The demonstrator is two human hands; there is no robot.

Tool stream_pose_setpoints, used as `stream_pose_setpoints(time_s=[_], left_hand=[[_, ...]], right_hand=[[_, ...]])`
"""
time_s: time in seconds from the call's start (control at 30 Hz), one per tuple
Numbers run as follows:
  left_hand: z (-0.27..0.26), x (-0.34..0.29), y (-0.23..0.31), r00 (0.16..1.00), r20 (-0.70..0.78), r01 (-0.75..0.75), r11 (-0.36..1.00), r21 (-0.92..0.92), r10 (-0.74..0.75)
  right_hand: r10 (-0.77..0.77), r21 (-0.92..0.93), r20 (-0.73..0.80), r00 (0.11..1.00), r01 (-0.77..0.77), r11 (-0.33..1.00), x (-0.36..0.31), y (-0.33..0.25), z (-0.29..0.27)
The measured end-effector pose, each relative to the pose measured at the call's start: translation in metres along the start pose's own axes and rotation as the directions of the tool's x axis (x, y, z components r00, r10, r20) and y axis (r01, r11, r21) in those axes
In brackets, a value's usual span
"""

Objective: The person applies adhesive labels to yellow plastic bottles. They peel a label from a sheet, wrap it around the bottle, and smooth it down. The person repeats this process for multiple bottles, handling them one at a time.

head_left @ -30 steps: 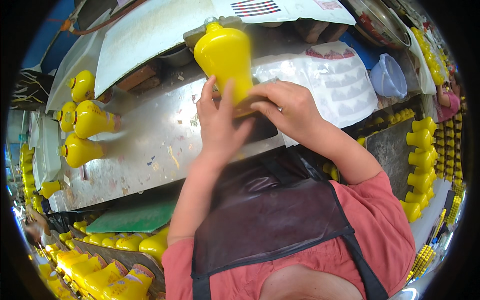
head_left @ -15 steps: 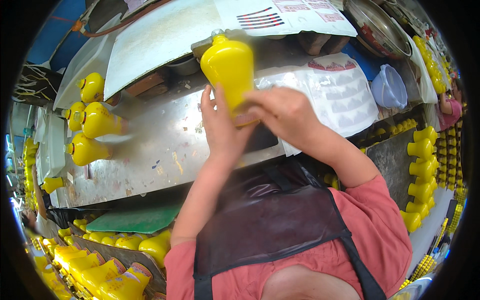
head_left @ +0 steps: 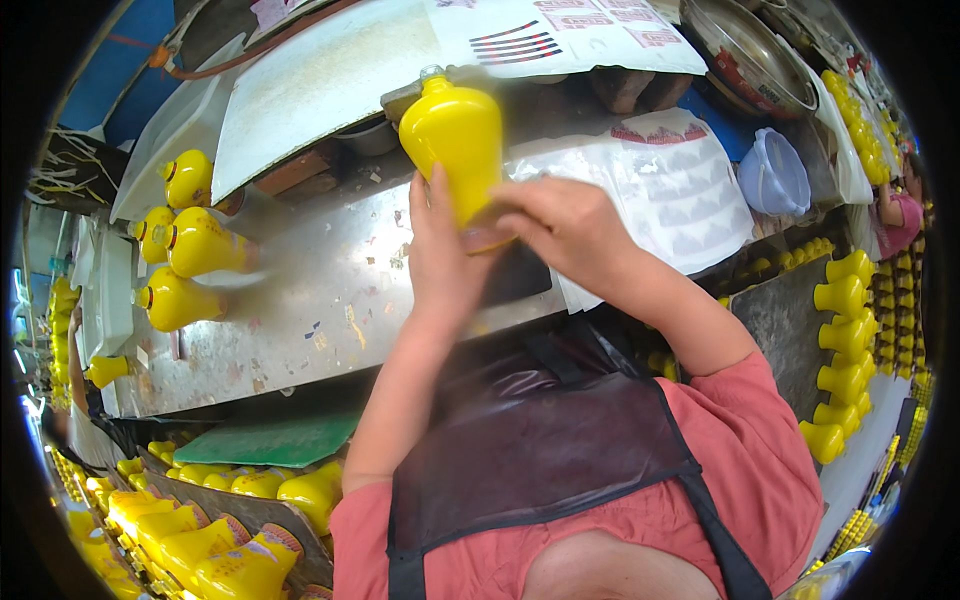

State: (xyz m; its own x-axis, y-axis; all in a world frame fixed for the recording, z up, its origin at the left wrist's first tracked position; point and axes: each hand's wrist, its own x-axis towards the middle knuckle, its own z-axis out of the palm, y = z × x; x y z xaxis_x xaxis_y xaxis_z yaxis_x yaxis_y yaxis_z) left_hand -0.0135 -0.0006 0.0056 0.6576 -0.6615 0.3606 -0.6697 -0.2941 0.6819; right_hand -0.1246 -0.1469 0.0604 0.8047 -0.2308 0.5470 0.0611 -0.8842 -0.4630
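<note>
A glossy yellow bottle (head_left: pixel 452 130) with a clear glass neck lies tilted in front of me, its neck pointing away and its base toward me. My left hand (head_left: pixel 443 255) holds it from the left near the base, fingers along its side. A pinkish band (head_left: pixel 486 238) shows round the base. My right hand (head_left: pixel 575 225) is closed at the right of the base, thumb and fingertips pressed against the band; whatever is between them is hidden. To the right lies a white decal sheet (head_left: pixel 685 195) with rows of pale grey shapes and a red strip at its top.
Several yellow bottles (head_left: pixel 205 243) lie or stand at the left of the metal table (head_left: pixel 300 345). A white board (head_left: pixel 320 80) with dark strips and red decals spans the far side. A pale blue bucket (head_left: pixel 775 175) and metal basin (head_left: pixel 750 60) stand right. Decorated bottles (head_left: pixel 240 560) fill the lower left.
The fingers of my left hand have drawn in closer along the bottle's side. The bottle has barely shifted, and my right hand stays at its base.
</note>
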Motion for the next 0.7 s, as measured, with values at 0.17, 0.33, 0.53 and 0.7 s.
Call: stream_pose_setpoints(time_s=[0.17,0.33,0.53,0.7], left_hand=[[-0.006,0.007,-0.014,0.998,0.062,0.031,0.96,-0.277,-0.014],[-0.021,-0.001,-0.019,0.945,0.304,0.324,0.483,-0.813,-0.123],[-0.028,-0.001,-0.017,0.95,0.3,0.312,0.237,-0.92,-0.083],[-0.031,-0.002,-0.011,0.927,0.356,0.371,0.164,-0.914,-0.118]], right_hand=[[0.055,0.036,-0.008,0.998,-0.054,0.998,0.005,-0.001,-0.002],[0.051,0.169,-0.011,0.999,-0.049,0.984,0.022,0.0,-0.007],[0.039,0.381,0.05,0.998,-0.055,0.923,0.037,-0.006,-0.01],[0.221,0.309,-0.056,0.974,-0.194,0.931,0.044,-0.011,-0.008]])
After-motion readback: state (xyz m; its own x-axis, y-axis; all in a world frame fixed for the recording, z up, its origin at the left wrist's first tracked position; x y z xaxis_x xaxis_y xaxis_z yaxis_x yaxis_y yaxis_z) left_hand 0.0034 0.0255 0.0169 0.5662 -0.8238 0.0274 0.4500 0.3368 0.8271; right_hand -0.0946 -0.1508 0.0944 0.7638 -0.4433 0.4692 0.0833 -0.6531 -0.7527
